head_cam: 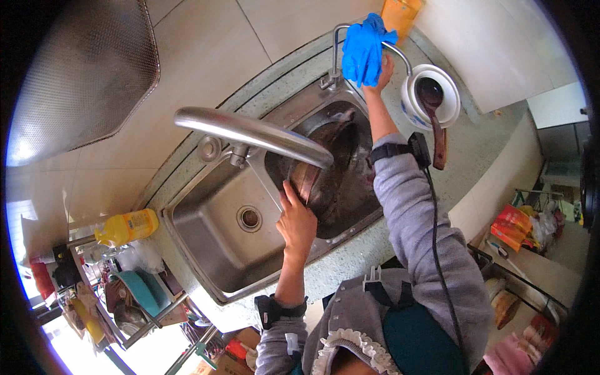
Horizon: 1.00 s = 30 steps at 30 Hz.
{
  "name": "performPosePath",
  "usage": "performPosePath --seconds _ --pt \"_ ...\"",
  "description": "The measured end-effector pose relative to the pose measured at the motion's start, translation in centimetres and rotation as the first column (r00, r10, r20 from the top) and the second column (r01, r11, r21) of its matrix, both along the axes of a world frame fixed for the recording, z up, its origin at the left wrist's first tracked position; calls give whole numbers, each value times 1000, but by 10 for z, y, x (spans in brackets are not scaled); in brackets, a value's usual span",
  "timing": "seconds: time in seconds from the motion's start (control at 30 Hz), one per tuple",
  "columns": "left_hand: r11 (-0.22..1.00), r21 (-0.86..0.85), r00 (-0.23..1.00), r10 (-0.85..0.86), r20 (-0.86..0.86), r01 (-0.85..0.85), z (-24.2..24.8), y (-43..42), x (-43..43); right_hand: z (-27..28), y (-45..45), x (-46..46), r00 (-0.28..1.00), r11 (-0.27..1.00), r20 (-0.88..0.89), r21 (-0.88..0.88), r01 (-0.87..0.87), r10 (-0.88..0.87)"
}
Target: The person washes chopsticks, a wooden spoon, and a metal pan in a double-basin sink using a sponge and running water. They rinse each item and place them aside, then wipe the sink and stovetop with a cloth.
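A dark round metal pan (337,187), which looks like a wok, sits in the right-hand sink basin, wet inside. My left hand (297,220) holds its near-left rim, with the index finger stretched along the edge. Part of the pan is hidden under the large steel faucet spout (253,136). My right hand (382,77) reaches to the back of the counter, against a blue cloth (368,51) draped over a thin curved metal spout (398,54). The cloth covers most of the right fingers, so their grip cannot be made out.
The left basin (220,225) has a round drain. A white bowl (445,112) with a brown ladle (438,136) across it stands right of the sink. A yellow bottle (129,227) lies at the far left. An orange container (401,18) stands in the back corner.
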<state>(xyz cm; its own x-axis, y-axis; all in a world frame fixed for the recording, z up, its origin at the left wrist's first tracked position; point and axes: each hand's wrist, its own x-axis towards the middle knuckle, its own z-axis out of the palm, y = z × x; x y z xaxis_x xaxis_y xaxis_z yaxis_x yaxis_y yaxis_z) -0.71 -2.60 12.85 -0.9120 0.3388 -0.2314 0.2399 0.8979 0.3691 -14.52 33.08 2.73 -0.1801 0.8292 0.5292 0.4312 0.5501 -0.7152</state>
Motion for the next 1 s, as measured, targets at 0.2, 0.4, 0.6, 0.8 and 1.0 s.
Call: performPosePath --seconds 0.2,0.4,0.6,0.8,1.0 --pt "932 292 939 -115 -323 215 -32 16 -18 -36 52 -42 975 944 -196 -286 -163 108" --pt "758 644 956 99 -277 109 -75 10 -45 -30 20 5 955 966 -151 -8 -258 254" --pt "708 706 957 225 -183 -31 -55 26 -39 6 -130 93 669 859 -729 -243 -450 145" --pt "866 498 937 136 -320 44 -29 36 -16 -47 -197 166 762 777 360 -561 -284 538" --pt "827 501 916 -40 -399 254 -41 16 -33 -105 -191 165 84 638 752 -488 -596 654"
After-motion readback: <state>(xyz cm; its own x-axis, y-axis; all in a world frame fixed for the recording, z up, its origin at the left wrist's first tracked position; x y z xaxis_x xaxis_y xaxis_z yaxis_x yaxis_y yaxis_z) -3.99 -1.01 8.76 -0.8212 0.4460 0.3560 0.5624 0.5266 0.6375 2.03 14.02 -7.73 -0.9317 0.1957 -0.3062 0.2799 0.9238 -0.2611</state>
